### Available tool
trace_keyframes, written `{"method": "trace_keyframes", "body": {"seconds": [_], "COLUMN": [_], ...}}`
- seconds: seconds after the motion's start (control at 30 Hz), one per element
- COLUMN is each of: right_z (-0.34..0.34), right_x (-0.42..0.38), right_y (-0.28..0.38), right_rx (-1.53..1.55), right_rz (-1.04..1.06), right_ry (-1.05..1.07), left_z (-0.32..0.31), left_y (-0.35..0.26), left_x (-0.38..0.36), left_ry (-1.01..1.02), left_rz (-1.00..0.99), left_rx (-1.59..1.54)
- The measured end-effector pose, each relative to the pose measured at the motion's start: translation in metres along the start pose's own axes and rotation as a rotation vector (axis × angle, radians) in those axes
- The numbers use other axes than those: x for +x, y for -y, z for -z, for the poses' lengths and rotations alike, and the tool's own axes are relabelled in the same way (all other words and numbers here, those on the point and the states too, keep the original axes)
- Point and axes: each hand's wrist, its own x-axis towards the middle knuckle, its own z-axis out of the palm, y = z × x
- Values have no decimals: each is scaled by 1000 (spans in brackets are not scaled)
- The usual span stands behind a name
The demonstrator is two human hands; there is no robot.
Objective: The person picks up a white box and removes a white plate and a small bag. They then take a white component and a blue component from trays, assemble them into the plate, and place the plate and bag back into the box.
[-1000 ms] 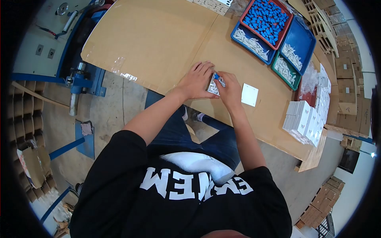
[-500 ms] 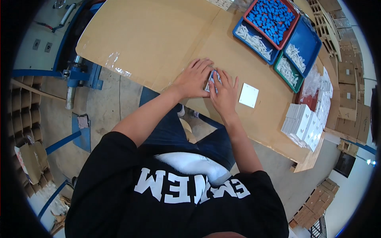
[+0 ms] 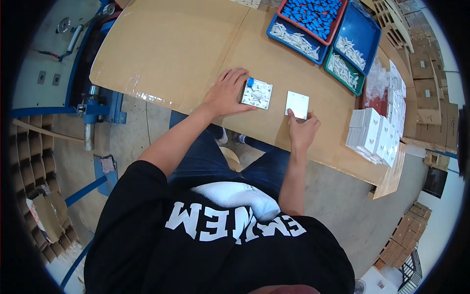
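A shallow square white box point(image 3: 258, 96) lies on the table, filled with small white pieces and a blue piece point(image 3: 250, 82) at its far left corner. My left hand point(image 3: 227, 95) grips the box along its left side, thumb at the near edge and fingers round the far corner. To the right lies a flat, square white plate point(image 3: 297, 104), apart from the box. At the plate's near edge, my right hand point(image 3: 303, 130) holds it between thumb and curled fingers.
Beyond are a red tray point(image 3: 337, 30) of blue pieces, and blue point(image 3: 274, 35) and green point(image 3: 360, 90) trays holding white pieces. Stacked white cartons point(image 3: 367, 131) stand at the right of the cardboard-covered table point(image 3: 171, 54). A blue metal machine point(image 3: 105, 95) is at the left.
My right hand has left the box and moved right and nearer to the white plate. The box's contents now show. My left hand stays at the box. The whole view has shifted slightly.
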Motion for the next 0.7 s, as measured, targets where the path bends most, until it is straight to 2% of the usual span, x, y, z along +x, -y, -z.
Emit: {"method": "trace_keyframes", "body": {"seconds": [0.13,0.2,0.23,0.3,0.33,0.4,0.43,0.5,0.53,0.57,0.63,0.67,0.7], "right_z": [-1,-1,-2,-4,1,4,8,19,23,28,38,36,37], "right_x": [2,4,2,-5,-5,-7,-8,-6,-8,-9,-12,-12,-15], "right_y": [-4,-2,0,1,-5,-15,-22,-31,-34,-38,-41,-46,-45], "right_rx": [72,370,379,734,742,860,859,1124,1223,1225,1532,1586,1584], "right_rz": [31,93,97,121,130,125,123,111,21,23,-193,-210,-214], "right_ry": [-6,-7,-15,20,-2,-4,-14,-60,-56,-59,103,190,187], "left_z": [4,2,1,3,8,17,11,-2,-4,-7,-12,-13,-12], "left_y": [-4,-5,-5,-7,-14,-17,-15,-16,-23,-31,-49,-56,-64], "left_x": [-1,-1,-1,-2,-1,-6,-9,-12,-12,-13,-17,-21,-23], "left_ry": [-9,-35,-41,-73,-85,-26,-24,-165,-244,-243,-357,-352,-338], "left_rz": [-7,4,-4,-16,-36,100,91,262,222,219,301,302,378], "left_rx": [8,-14,-7,-18,-14,-272,-275,-881,-922,-922,-1302,-1302,-1504]}}
